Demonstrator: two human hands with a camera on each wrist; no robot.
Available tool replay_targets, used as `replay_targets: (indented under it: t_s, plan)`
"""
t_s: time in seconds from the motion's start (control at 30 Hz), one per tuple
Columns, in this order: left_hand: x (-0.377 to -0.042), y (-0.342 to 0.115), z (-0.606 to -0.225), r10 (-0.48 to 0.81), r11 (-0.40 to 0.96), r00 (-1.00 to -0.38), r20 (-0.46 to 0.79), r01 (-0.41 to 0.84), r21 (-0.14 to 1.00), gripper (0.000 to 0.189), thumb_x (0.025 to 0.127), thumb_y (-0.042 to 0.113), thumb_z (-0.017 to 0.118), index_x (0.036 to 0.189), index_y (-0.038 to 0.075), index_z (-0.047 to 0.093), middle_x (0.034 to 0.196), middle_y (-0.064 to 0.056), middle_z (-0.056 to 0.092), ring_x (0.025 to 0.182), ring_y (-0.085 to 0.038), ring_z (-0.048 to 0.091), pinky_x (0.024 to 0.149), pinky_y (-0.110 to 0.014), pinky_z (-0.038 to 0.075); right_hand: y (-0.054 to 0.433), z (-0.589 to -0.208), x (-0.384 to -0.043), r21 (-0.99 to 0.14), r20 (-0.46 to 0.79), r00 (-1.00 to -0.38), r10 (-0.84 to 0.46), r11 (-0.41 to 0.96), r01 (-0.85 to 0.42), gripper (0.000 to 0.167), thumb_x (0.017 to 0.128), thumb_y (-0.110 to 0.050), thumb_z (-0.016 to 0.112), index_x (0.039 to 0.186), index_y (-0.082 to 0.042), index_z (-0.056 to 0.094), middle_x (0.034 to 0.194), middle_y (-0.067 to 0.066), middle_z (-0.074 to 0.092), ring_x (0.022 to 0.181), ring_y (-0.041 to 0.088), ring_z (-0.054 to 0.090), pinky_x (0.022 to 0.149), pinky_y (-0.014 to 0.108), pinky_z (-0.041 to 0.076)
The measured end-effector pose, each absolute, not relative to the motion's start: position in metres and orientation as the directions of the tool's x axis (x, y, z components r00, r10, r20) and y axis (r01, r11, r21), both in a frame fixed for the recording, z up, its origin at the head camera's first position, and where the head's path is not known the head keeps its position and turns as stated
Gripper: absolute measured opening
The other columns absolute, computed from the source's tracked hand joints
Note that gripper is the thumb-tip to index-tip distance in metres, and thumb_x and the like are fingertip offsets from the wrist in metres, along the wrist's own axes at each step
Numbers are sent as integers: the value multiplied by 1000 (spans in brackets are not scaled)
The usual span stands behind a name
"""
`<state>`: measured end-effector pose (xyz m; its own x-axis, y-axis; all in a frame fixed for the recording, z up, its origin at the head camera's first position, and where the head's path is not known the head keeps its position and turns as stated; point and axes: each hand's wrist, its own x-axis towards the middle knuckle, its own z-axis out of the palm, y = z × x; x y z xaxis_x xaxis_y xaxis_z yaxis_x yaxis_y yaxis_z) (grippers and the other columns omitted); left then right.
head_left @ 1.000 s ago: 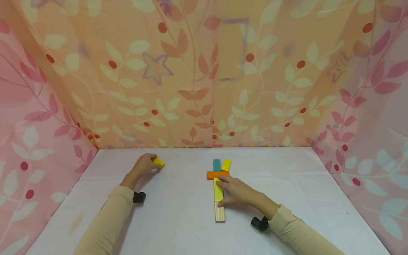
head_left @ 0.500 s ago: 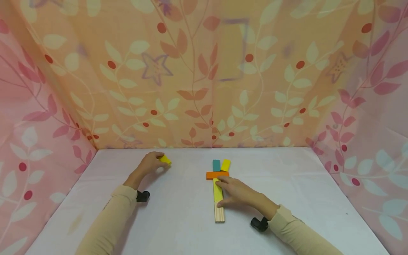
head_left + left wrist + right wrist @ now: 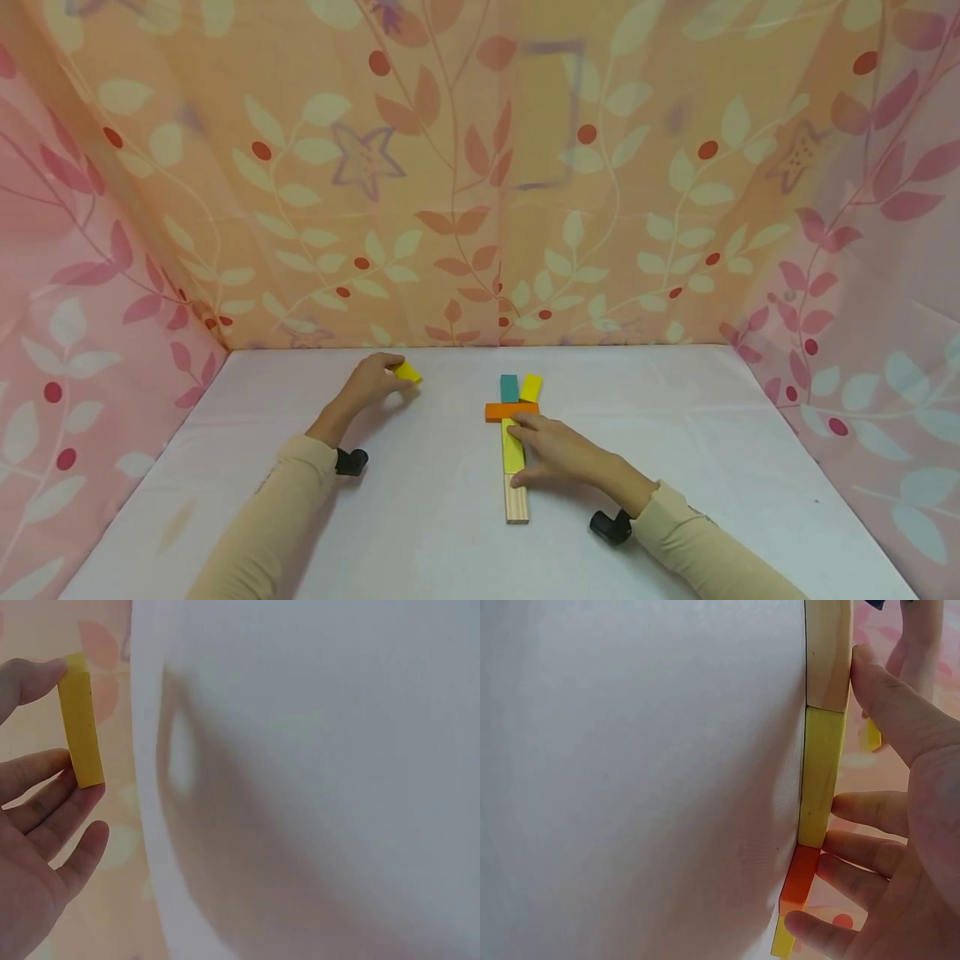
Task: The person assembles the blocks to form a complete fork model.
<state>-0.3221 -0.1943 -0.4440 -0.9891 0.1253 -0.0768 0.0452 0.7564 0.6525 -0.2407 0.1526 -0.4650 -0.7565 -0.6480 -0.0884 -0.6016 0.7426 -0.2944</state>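
Note:
My left hand (image 3: 369, 385) pinches a yellow wooden block (image 3: 408, 372) between thumb and fingertips, held above the table with its shadow below. The left wrist view shows that block (image 3: 82, 731) with the thumb at one end and fingers at the other. My right hand (image 3: 562, 452) lies over a row of flat blocks, fingers extended. Its fingertips touch the light yellow block (image 3: 512, 461) and the orange crosswise block (image 3: 495, 412); its thumb rests at the plain wood block (image 3: 517, 505). Beyond the orange one lie a teal block (image 3: 509, 388) and a slanted yellow block (image 3: 532, 387).
A white-covered table (image 3: 420, 517) carries everything. A floral curtain (image 3: 450, 208) rises along its back edge, with pink floral cloth (image 3: 885, 358) on both sides. Each wrist bears a black camera mount (image 3: 611, 527).
My left hand has moved right and slightly away from me, carrying the yellow block toward the row. The right hand and the laid blocks have stayed in place.

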Motion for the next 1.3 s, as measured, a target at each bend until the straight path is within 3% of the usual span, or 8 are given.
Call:
replay_targets:
  t_s: [0.97,1.3]
  plan:
    - [-327,-131,-456,174,722,-985,5,131,679,58,81,24,78,130,-1,60,132,-18,61,124,-34,54,110,-48,41,152,-464,-241,-311,-87,-756,-649,739,-598,86,78,-61,71,143,-9,49,152,12,41,135,31,46,109,47,43]
    - [-329,-113,-459,171,715,-984,-59,83,695,61,80,30,79,132,4,60,135,-13,59,121,-30,54,109,-46,42,152,-462,-241,-305,-90,-749,-656,734,-606,85,79,-61,70,143,-9,49,153,11,40,136,31,45,110,47,42]
